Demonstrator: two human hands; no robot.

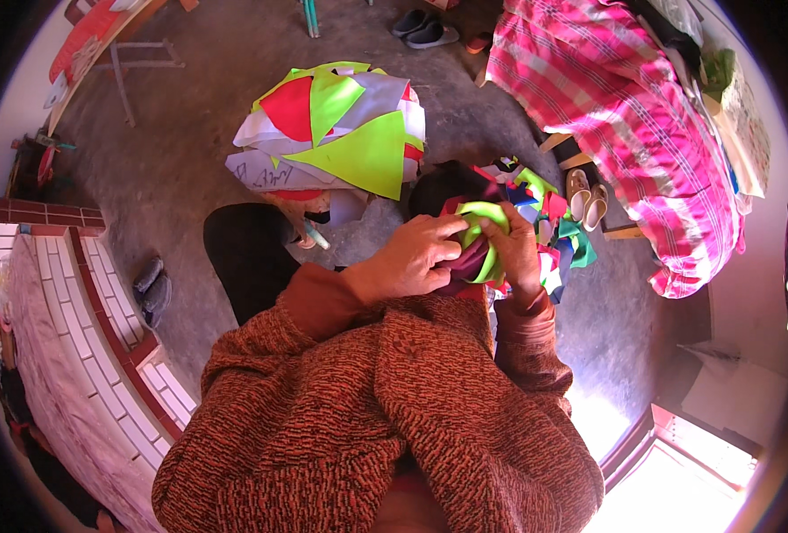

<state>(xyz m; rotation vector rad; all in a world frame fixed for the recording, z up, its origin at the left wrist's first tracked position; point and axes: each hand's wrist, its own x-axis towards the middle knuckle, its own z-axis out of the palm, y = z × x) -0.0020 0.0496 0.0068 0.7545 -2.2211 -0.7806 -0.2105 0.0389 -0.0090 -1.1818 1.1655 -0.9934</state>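
In front of my body, toward the right, I hold a curved piece of bright yellow-green cloth (493,266) together with dark maroon cloth (472,261). My right hand (520,247) is closed on the yellow-green piece, thumb and fingers pinching its upper right edge. From the left, my left hand (414,257) is closed on the same cloth, fingers bent and the tips at its left side. What lies between the left fingertips is partly hidden. Just past my hands, a heap of small coloured cloth scraps (576,243) spreads to the right.
A low stool stacked with large cloth pieces (358,147) stands ahead. At right is a bed or bench under a pink plaid cover (589,98), with slippers (587,197) beside it. Dark shoes (152,291) lie left, near a white-tiled ledge (100,302). A folding stand (127,80) is far left.
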